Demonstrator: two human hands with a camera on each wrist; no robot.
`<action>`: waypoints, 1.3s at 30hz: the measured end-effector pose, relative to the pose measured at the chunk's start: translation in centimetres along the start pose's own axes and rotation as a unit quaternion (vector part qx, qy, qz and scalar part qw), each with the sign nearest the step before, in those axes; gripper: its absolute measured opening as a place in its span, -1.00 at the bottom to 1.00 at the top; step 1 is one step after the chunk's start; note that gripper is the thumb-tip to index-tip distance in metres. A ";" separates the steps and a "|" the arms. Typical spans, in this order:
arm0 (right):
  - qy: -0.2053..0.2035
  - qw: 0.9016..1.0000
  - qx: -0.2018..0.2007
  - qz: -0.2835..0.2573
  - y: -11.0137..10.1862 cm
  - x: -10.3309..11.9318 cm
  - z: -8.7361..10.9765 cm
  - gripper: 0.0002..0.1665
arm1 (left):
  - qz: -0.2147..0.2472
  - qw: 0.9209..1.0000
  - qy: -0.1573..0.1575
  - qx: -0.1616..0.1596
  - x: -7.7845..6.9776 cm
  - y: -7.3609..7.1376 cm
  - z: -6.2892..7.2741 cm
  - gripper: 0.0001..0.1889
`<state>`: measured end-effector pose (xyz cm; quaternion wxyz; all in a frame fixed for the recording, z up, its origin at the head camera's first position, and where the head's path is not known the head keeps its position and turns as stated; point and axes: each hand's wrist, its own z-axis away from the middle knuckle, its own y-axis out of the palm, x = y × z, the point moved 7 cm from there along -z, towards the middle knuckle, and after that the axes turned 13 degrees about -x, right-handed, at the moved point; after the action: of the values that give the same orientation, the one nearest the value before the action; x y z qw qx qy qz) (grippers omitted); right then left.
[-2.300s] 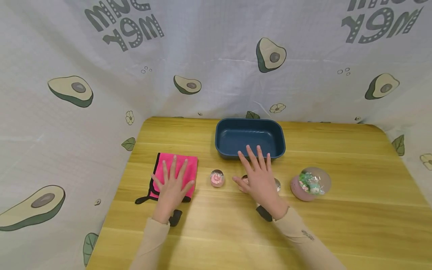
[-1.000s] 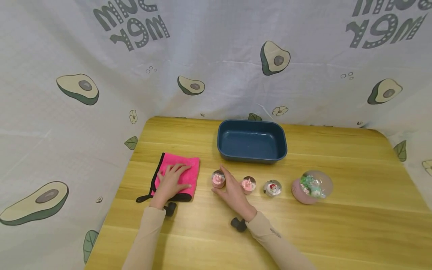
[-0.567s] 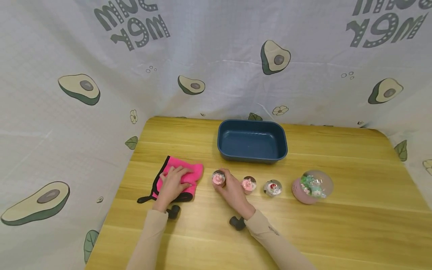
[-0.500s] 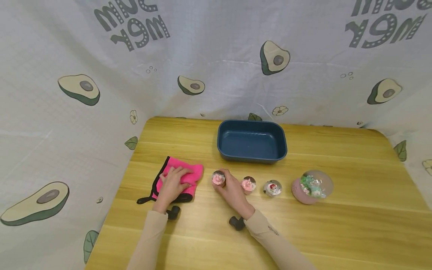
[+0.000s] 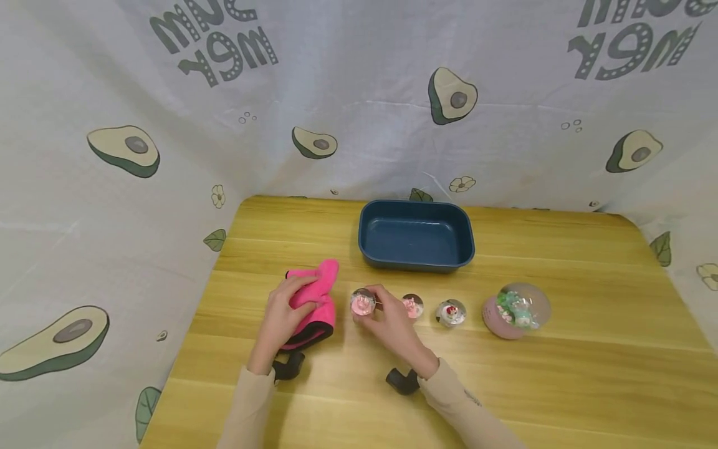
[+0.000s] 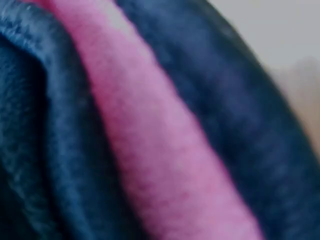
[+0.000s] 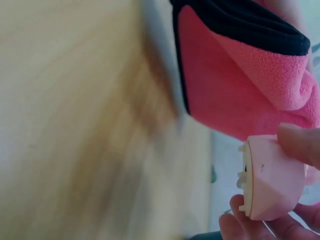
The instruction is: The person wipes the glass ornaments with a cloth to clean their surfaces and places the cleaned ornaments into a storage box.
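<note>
My left hand grips a bunched pink towel with black edging, its fingers and thumb pinching the cloth. Folds of the towel fill the left wrist view, blurred. My right hand holds a small snow globe between thumb and fingers, close to the towel's right side. In the right wrist view, its pink base shows small prongs underneath and is clear of the tabletop. Another small pink snow globe stands right behind that hand, partly hidden.
Farther right are a small globe with a red-and-white figure and a larger snow globe on a pink base. A dark blue bin stands at the back of the wooden table. A patterned white curtain encloses the table.
My left hand has gathered the flat towel, lifted it and shifted it rightward. My right hand moved left from above the middle globes, took hold of the leftmost small globe and raised it.
</note>
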<state>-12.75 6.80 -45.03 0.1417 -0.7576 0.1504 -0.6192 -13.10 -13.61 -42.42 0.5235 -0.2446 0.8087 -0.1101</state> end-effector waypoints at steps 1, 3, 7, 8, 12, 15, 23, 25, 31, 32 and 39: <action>0.003 1.000 -0.001 -0.004 -0.4 0.4 0.1 -0.46 | 0.019 1.000 -0.005 -0.005 -0.4 -0.2 0.0 -0.54; 0.005 1.000 -0.005 -0.015 -1.1 1.2 0.2 -0.46 | 0.057 0.998 -0.012 -0.013 -1.1 -0.4 0.1 -0.53; 0.002 0.999 -0.019 -0.031 -2.6 2.3 0.5 -0.45 | 0.112 0.993 -0.023 -0.032 -3.1 -0.9 0.2 -0.52; 0.001 0.999 -0.021 -0.035 -3.0 2.5 0.5 -0.45 | 0.122 0.992 -0.022 -0.036 -3.9 -1.1 0.1 -0.53; 0.000 0.998 -0.027 -0.056 -4.4 3.4 0.8 -0.45 | 0.164 0.985 -0.038 -0.045 -6.9 -1.4 0.0 -0.55; -0.022 0.997 -0.035 -0.072 -5.5 4.3 0.9 -0.45 | 0.203 0.977 -0.049 -0.043 -7.2 -0.6 0.3 -0.52; -0.103 0.989 -0.074 -0.075 -8.6 6.1 1.3 -0.33 | 0.273 0.960 -0.051 -0.035 -7.8 1.2 0.8 -0.53; -0.111 0.987 -0.083 -0.081 -9.1 6.4 1.4 -0.34 | 0.286 0.956 -0.059 -0.032 -8.1 1.6 0.9 -0.54; -0.081 0.986 -0.077 -0.120 -9.7 6.4 1.6 -0.42 | 0.314 0.946 -0.086 -0.014 -8.8 2.9 1.3 -0.53; -0.070 0.987 -0.071 -0.128 -9.7 6.3 1.7 -0.42 | 0.316 0.945 -0.089 -0.011 -8.8 3.1 1.3 -0.53; -0.083 0.984 -0.032 -0.153 -10.1 6.6 2.0 -0.35 | 0.314 0.943 -0.111 -0.003 -8.8 3.7 1.5 -0.52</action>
<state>-9.06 13.43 -35.47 0.0325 -0.8244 0.0405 -0.5636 -9.86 -5.83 -37.64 0.6171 0.0095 0.7817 0.0899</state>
